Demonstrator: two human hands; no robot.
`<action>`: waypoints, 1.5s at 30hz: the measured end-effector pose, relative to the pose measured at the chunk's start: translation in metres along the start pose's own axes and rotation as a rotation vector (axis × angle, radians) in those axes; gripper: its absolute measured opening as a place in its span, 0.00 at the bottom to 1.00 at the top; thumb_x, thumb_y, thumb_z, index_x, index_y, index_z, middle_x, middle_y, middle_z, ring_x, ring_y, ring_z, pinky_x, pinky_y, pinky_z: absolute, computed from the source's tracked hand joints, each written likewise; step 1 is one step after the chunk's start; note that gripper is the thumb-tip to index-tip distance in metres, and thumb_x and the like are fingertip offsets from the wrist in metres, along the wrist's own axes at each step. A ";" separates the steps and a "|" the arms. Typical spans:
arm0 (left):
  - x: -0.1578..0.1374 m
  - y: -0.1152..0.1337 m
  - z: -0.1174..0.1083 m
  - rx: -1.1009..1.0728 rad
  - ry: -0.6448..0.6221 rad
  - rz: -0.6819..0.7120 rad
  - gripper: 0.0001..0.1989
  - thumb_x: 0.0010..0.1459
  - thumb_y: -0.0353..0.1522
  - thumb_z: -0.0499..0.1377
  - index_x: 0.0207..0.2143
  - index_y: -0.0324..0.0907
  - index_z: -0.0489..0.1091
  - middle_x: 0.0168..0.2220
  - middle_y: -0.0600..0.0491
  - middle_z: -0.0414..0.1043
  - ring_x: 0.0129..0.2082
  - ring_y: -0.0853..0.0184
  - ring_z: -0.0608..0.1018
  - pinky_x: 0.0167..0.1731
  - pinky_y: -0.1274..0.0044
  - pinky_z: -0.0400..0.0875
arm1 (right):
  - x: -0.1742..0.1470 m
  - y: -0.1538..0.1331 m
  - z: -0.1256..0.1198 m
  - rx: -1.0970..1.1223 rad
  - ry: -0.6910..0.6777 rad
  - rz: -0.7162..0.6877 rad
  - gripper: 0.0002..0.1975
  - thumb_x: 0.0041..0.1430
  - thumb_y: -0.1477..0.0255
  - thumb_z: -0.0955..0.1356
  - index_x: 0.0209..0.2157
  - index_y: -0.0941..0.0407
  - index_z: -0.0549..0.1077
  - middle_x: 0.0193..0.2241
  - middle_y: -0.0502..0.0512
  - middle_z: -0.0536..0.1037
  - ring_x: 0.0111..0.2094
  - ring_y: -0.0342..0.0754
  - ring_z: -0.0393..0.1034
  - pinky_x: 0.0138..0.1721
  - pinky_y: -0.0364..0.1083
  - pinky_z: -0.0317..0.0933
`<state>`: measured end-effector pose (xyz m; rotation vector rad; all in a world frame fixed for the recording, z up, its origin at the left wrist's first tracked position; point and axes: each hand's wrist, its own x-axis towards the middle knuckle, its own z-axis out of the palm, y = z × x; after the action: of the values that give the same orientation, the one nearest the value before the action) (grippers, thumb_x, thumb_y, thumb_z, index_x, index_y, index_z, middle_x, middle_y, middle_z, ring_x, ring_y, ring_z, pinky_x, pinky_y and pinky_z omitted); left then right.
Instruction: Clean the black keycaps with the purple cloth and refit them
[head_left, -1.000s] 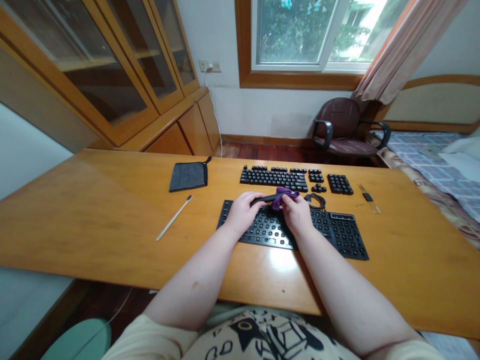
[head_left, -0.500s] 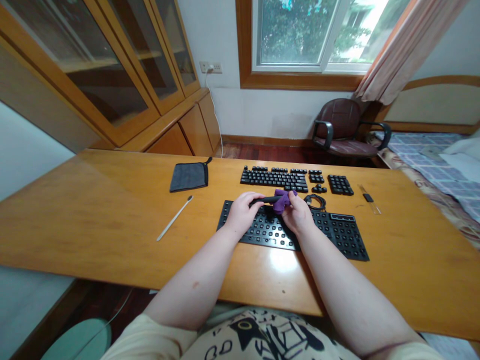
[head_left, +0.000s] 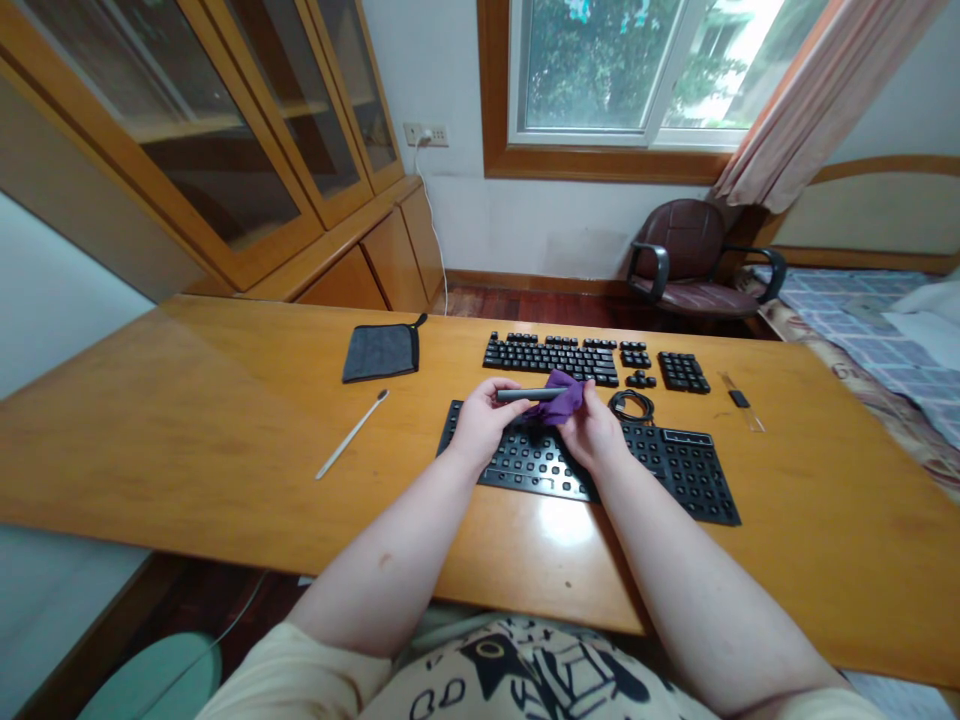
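Observation:
My left hand (head_left: pixel 484 422) pinches one end of a long dark bar (head_left: pixel 517 395), shaped like a space bar keycap; I cannot make out its kind for certain. A purple cloth (head_left: pixel 556 402) is wrapped around the bar's right part, gripped by my right hand (head_left: pixel 596 430). That end of the bar is hidden inside the cloth. Both hands are above a black keyboard base (head_left: pixel 536 478) stripped of its keycaps, which they partly cover. Beyond it lie the loose black keycaps (head_left: pixel 551 355), grouped in keyboard layout, with the number pad keycaps (head_left: pixel 682 372) at the right.
Left on the wooden desk (head_left: pixel 225 430) are a grey pouch (head_left: pixel 381 352) and a thin white-handled brush (head_left: pixel 351 436). A coiled cable (head_left: pixel 631 405) sits behind the base. At the right lies a keycap puller with wire loops (head_left: pixel 739 399). A chair (head_left: pixel 686 255) stands beyond the desk.
The bar has turned in my hands, so a lighter grey face shows now. The purple cloth has spread and shifted left along it. My view has shifted slightly.

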<state>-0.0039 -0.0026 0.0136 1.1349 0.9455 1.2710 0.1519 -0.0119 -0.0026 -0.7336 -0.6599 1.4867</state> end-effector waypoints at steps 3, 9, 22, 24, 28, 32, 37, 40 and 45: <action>-0.001 -0.001 0.003 -0.192 -0.021 -0.074 0.15 0.40 0.27 0.65 0.33 0.39 0.67 0.29 0.59 0.69 0.29 0.76 0.73 0.37 0.80 0.69 | -0.001 -0.003 0.004 0.057 -0.059 0.090 0.21 0.55 0.56 0.63 0.41 0.57 0.72 0.40 0.57 0.77 0.45 0.50 0.70 0.45 0.49 0.66; -0.001 0.000 0.004 -0.504 -0.015 -0.228 0.13 0.44 0.22 0.62 0.33 0.41 0.65 0.30 0.59 0.69 0.34 0.76 0.75 0.41 0.80 0.70 | -0.002 -0.005 0.002 0.172 -0.099 0.209 0.17 0.55 0.62 0.63 0.41 0.57 0.72 0.39 0.55 0.78 0.44 0.47 0.71 0.47 0.47 0.64; 0.003 0.007 -0.003 -0.516 0.014 -0.264 0.09 0.56 0.29 0.55 0.40 0.41 0.66 0.36 0.52 0.71 0.37 0.71 0.75 0.42 0.73 0.71 | -0.002 -0.006 0.005 0.125 -0.005 0.075 0.17 0.55 0.61 0.62 0.40 0.57 0.72 0.40 0.56 0.77 0.44 0.50 0.70 0.46 0.51 0.64; 0.002 0.008 -0.002 -0.478 -0.008 -0.268 0.11 0.55 0.30 0.55 0.42 0.42 0.65 0.35 0.52 0.71 0.35 0.71 0.76 0.40 0.73 0.72 | -0.002 -0.006 0.005 0.138 0.019 0.067 0.14 0.53 0.66 0.63 0.39 0.57 0.73 0.38 0.54 0.78 0.42 0.48 0.71 0.44 0.49 0.65; 0.002 0.008 0.000 -0.414 -0.007 -0.235 0.15 0.53 0.30 0.57 0.44 0.43 0.62 0.39 0.53 0.71 0.26 0.76 0.74 0.34 0.78 0.72 | -0.005 -0.007 0.006 0.103 -0.010 0.027 0.12 0.47 0.74 0.66 0.37 0.55 0.73 0.36 0.51 0.78 0.40 0.46 0.71 0.43 0.47 0.66; 0.002 0.006 0.001 -0.274 -0.005 -0.227 0.13 0.51 0.34 0.59 0.40 0.40 0.64 0.34 0.53 0.71 0.24 0.76 0.73 0.23 0.84 0.68 | -0.009 -0.008 0.011 0.052 -0.104 0.025 0.14 0.49 0.72 0.66 0.40 0.54 0.72 0.39 0.52 0.77 0.41 0.48 0.71 0.43 0.49 0.65; 0.001 0.006 0.001 -0.080 -0.032 -0.197 0.14 0.48 0.36 0.61 0.38 0.38 0.69 0.30 0.52 0.72 0.25 0.73 0.73 0.18 0.85 0.65 | -0.012 -0.006 0.011 -0.005 -0.179 0.079 0.13 0.48 0.68 0.69 0.37 0.56 0.73 0.36 0.54 0.77 0.37 0.48 0.72 0.42 0.50 0.65; 0.000 0.005 0.001 -0.026 -0.070 -0.205 0.14 0.47 0.35 0.61 0.37 0.38 0.70 0.31 0.52 0.73 0.24 0.73 0.73 0.19 0.83 0.67 | -0.013 -0.002 0.010 -0.093 -0.245 0.127 0.13 0.45 0.68 0.71 0.35 0.58 0.73 0.31 0.54 0.78 0.32 0.47 0.72 0.39 0.49 0.66; -0.001 0.004 0.001 0.000 -0.140 -0.224 0.15 0.45 0.34 0.63 0.37 0.39 0.67 0.26 0.56 0.68 0.23 0.73 0.73 0.18 0.82 0.69 | -0.014 0.003 0.011 -0.131 -0.198 0.095 0.17 0.43 0.69 0.72 0.38 0.56 0.72 0.29 0.51 0.77 0.27 0.45 0.71 0.34 0.47 0.68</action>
<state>-0.0040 -0.0044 0.0176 1.0708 0.9387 0.9977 0.1416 -0.0261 0.0032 -0.7318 -0.8898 1.6289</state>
